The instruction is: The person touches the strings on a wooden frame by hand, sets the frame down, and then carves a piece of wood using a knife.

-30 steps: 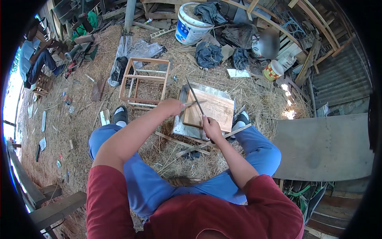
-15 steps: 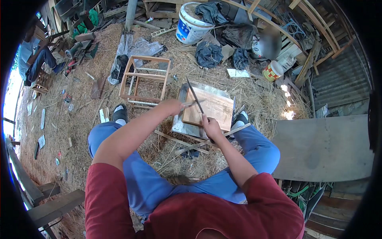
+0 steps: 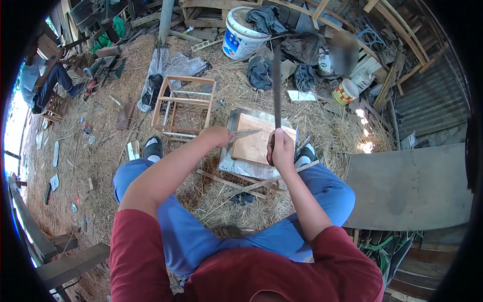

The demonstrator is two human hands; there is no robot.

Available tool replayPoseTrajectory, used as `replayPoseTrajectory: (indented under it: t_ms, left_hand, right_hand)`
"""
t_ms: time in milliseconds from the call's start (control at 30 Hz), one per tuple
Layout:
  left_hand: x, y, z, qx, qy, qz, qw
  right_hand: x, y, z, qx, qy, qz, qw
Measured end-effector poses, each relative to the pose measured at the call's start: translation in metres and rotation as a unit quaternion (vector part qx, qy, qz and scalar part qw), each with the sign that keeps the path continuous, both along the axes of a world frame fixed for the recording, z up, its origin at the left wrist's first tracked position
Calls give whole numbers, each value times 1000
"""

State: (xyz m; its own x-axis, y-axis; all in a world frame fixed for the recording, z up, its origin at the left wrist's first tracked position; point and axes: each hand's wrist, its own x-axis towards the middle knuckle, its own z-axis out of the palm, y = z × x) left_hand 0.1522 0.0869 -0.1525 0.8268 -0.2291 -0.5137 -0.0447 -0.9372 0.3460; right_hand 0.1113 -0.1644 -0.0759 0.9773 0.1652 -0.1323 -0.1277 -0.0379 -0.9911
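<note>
My left hand (image 3: pixel 217 136) is closed round the handle end of a knife (image 3: pixel 247 133). Its pointed blade reaches right, over a wooden board (image 3: pixel 250 148). My right hand (image 3: pixel 282 150) grips a long, dark, narrow file (image 3: pixel 277 83), raised and pointing away from me, apart from the blade. The board rests on a low metal-topped stand (image 3: pixel 227 164) between my feet. Thin wooden strips (image 3: pixel 246 187) cross in front of the stand.
A wooden frame (image 3: pixel 185 100) stands ahead on the straw-covered ground. Farther back are a white bucket (image 3: pixel 241 38), black plastic bags (image 3: pixel 260 73) and a red-yellow bucket (image 3: pixel 345 91). A large flat panel (image 3: pixel 407 189) lies at right. Another person (image 3: pixel 43 75) sits at far left.
The file has swung up and away from the knife blade, which it crossed earlier. My right hand has risen and moved slightly right; my left hand has stayed nearly in place.
</note>
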Motion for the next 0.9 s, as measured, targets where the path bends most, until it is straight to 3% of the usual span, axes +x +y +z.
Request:
replayPoseTrajectory:
  t_ms: [33, 100, 133, 233, 300, 400, 567, 633, 733, 800, 900]
  left_hand:
    - [2, -1, -1, 5, -2, 5, 1000]
    - [5, -4, 5, 13, 15, 1, 1000]
    - [5, -5, 10, 25, 29, -3, 999]
    - [-9, -4, 15, 43, -26, 15, 999]
    - [-10, 1, 13, 25, -42, 18, 999]
    - [-15, 4, 9, 13, -55, 21, 998]
    - [-6, 8, -32, -29, -58, 11, 998]
    - [2, 2, -19, -42, 82, 56, 994]
    - [7, -2, -6, -61, 152, 135, 977]
    - [12, -3, 6, -45, 150, 122, 980]
    - [18, -1, 2, -27, 127, 101, 986]
  right_hand:
    - [-2, -3, -19, -2, 1, -1, 1000]
    - [-6, -13, -102, -251, -150, -48, 955]
    - [-1, -23, -143, -320, 79, 70, 942]
    - [4, -29, -125, -266, 90, 81, 956]
    - [0, -29, -93, -86, 320, 126, 935]
    - [0, -20, -81, 2, 375, 107, 921]
    - [-3, -1, -66, -62, 232, 46, 970]
    - [0, -3, -65, -101, 106, 25, 989]
    - [-3, -5, -75, -131, 59, 16, 989]
    - [-3, -11, -94, -174, 57, 32, 983]
    - [-6, -13, -102, -208, 179, 90, 957]
